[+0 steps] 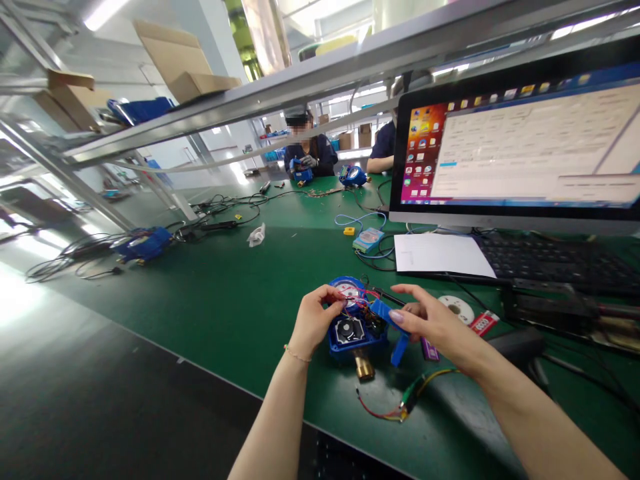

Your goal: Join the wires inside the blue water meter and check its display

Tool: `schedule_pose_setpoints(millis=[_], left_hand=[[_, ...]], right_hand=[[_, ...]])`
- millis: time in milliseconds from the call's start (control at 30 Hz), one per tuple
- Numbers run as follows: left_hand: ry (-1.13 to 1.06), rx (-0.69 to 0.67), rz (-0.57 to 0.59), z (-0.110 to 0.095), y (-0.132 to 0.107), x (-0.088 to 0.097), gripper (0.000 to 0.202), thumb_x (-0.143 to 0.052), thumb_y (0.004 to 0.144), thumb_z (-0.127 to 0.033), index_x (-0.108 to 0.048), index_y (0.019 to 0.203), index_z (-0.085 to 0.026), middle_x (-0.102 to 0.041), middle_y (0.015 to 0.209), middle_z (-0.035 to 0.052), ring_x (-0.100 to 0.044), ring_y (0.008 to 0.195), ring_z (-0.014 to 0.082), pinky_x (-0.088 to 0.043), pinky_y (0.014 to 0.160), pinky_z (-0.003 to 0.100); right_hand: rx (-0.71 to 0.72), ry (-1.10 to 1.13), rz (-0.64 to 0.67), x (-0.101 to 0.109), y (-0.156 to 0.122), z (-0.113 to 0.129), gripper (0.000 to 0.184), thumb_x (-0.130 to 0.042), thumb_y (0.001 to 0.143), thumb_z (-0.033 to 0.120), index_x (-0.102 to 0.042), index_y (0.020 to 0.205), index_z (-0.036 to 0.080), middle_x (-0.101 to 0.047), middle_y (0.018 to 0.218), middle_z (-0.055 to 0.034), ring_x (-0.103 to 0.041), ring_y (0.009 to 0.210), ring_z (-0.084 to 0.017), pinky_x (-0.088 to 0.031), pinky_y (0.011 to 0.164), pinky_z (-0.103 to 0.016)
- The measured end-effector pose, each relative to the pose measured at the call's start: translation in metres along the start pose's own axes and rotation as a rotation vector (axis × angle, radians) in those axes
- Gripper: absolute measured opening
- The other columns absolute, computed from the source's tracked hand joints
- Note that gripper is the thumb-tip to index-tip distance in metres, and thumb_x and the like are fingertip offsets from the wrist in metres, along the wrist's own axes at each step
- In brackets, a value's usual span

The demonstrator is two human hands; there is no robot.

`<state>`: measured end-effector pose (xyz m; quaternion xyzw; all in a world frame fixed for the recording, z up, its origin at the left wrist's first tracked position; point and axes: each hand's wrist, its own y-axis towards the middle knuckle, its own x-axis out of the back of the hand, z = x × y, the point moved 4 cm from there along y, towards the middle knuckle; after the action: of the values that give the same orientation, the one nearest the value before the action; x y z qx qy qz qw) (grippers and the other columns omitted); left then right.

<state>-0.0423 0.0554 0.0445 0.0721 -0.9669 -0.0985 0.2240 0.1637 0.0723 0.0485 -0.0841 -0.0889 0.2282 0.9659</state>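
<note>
An opened blue meter [345, 348] with a brass fitting [365, 367] lies in front of me on the green table. Its round dial part [349, 288] is at the back, and thin red wires [367, 293] run across its top. My left hand [315, 313] pinches some of these wires between thumb and fingertips, above the meter's left side. On the right, my right hand [425, 317] grips a blue plastic piece [383, 309] between thumb and fingers, beside the meter. The exact wire ends in my left fingers are too small to make out.
A monitor [520, 147], a keyboard [540, 260] and a white paper [443, 255] stand to the right. Loose leads with clips [407, 400] lie nearer me. Cables and blue meters [143, 245] are at the left. A co-worker [310, 150] handles another meter across the table.
</note>
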Motion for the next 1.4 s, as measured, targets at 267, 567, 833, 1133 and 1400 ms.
schedule_pose_setpoints(millis=[267,567,833,1133,1400], left_hand=[[0.101,-0.057,-0.070,0.000,-0.008,-0.002,0.016,-0.048,0.072,-0.008,-0.060,0.067,-0.019,-0.056,0.078,0.0010,-0.052,0.081,0.0162,-0.041,0.078,0.030],[0.407,-0.053,-0.038,-0.020,-0.010,-0.015,0.032,-0.047,0.069,0.000,-0.066,0.080,-0.023,-0.052,0.081,0.0025,-0.044,0.083,0.0206,-0.034,0.078,0.037],[0.322,0.021,0.200,-0.038,-0.011,-0.029,0.006,-0.063,0.070,-0.016,-0.062,0.066,-0.021,-0.056,0.074,0.0005,-0.047,0.084,0.0214,-0.032,0.079,0.036],[0.294,0.063,0.198,-0.035,-0.001,-0.041,0.011,-0.061,0.073,-0.017,-0.063,0.063,-0.021,-0.058,0.069,0.0012,-0.051,0.079,0.0213,-0.034,0.079,0.038],[0.296,0.000,0.244,-0.037,-0.002,-0.054,0.014,-0.060,0.074,-0.012,-0.067,0.070,-0.024,-0.063,0.075,0.0019,-0.053,0.083,0.0231,-0.031,0.083,0.040]], right_hand=[[-0.099,0.418,0.067,-0.005,0.019,-0.008,0.056,-0.057,0.065,0.072,-0.046,0.076,0.018,-0.053,0.060,-0.0004,-0.049,0.054,-0.012,-0.036,0.047,-0.019],[-0.075,0.558,0.003,-0.002,0.022,-0.022,0.054,-0.063,0.063,0.065,-0.047,0.089,0.020,-0.059,0.074,-0.0007,-0.057,0.069,-0.017,-0.042,0.053,-0.022],[-0.137,0.455,-0.029,0.008,0.027,-0.043,0.045,-0.042,0.081,0.060,-0.050,0.092,0.017,-0.059,0.070,-0.0048,-0.056,0.060,-0.018,-0.044,0.051,-0.027],[0.186,-0.089,-0.478,0.039,0.020,-0.022,0.023,-0.055,0.072,0.038,-0.060,0.086,0.020,-0.056,0.088,-0.0048,-0.051,0.083,-0.022,-0.040,0.082,-0.036],[0.719,-0.715,-0.157,-0.001,0.009,-0.011,0.008,-0.057,0.083,0.012,-0.061,0.087,0.018,-0.056,0.088,-0.0028,-0.047,0.085,-0.018,-0.035,0.073,-0.033]])
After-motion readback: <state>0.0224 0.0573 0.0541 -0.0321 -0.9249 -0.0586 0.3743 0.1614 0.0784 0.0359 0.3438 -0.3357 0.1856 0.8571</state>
